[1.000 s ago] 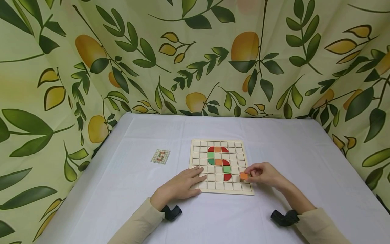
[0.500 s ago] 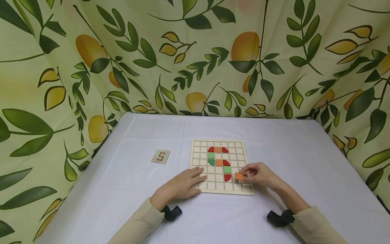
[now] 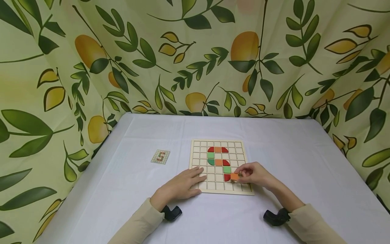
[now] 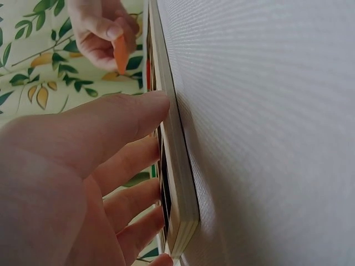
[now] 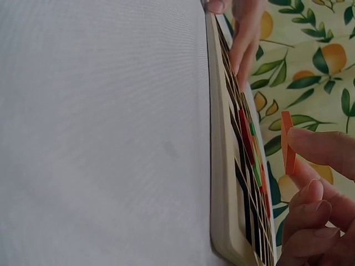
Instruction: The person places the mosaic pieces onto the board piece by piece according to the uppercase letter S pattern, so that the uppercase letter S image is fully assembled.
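My right hand (image 3: 255,174) pinches an orange square tile (image 3: 234,176) between thumb and fingers, above the wooden grid board (image 3: 210,185). In the right wrist view the tile (image 5: 288,143) stands apart from the board's surface. Seen from the head, it overlaps the right side of a red quarter-round tile (image 3: 226,177). My left hand (image 3: 181,184) rests with spread fingers on the board's left edge. Red, orange and green tiles set in the grid form a curved figure, with a light green square (image 3: 226,169) just above that red tile.
A small pattern card (image 3: 160,156) showing an S-like figure lies left of the board. White cloth (image 3: 128,189) covers the table. A leaf-and-fruit printed curtain (image 3: 195,67) hangs behind it. Black curved pieces (image 3: 276,217) sit at both wrists.
My right hand has moved left over the board with the orange tile, from the right edge to beside the lowest red tile. The left hand has stayed in place.
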Demonstrator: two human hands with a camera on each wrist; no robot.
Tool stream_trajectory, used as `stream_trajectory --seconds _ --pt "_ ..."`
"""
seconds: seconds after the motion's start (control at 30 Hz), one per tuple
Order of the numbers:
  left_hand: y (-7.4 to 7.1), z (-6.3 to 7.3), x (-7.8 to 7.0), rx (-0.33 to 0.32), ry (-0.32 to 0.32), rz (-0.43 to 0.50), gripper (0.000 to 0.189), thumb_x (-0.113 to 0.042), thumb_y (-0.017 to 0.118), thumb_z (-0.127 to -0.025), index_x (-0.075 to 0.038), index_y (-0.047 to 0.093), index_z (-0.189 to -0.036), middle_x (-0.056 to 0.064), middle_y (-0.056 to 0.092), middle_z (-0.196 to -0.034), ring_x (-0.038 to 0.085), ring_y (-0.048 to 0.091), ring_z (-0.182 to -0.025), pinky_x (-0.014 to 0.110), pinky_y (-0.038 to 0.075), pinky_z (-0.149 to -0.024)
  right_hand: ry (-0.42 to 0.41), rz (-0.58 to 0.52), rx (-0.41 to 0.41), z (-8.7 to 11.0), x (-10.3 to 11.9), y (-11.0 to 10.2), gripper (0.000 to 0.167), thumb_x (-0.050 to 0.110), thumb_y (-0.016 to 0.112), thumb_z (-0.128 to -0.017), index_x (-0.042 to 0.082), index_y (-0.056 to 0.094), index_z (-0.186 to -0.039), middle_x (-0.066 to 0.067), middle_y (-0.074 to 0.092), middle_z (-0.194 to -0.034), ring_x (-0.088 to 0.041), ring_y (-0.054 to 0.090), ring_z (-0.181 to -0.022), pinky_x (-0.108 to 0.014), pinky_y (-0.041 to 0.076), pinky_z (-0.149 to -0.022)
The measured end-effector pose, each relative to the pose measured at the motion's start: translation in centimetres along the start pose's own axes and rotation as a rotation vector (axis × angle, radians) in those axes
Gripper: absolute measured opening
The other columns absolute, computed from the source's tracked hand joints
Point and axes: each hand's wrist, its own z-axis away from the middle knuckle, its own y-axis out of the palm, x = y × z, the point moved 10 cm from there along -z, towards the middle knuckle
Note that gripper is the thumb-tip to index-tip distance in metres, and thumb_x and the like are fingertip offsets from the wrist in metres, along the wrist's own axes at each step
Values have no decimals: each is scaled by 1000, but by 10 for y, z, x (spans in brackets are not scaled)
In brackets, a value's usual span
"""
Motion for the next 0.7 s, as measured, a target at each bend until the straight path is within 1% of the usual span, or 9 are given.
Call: stream_trajectory --seconds 0.27,0.53,0.7 --pt "-1 0 -1 -1 3 -14 51 -33 55 -96 -16 47 -144 9 36 -157 27 31 -148 43 30 -122 -11 16 7 -5 1 5 31 9 79 -76 -8 69 -100 4 48 -66 -1 42 -59 -14 37 -52" --pt "1 -1 0 1 2 -5 52 -33 55 -96 -16 46 -144 9 35 -158 27 30 -149 43 29 -122 -29 3 29 -9 3 12 31 6 77 -75 -10 68 -100 5 46 -64 1 41 -56 -13 35 -50" --pt "1 -1 1 4 -1 1 52 -33 55 -96 -16 46 -144 8 35 -158 27 30 -149 43 30 -122 -47 5 32 -11 6 15 32 7 78 -75 -10 68 -100 6 48 -65 1 42 -57 -13 38 -52"
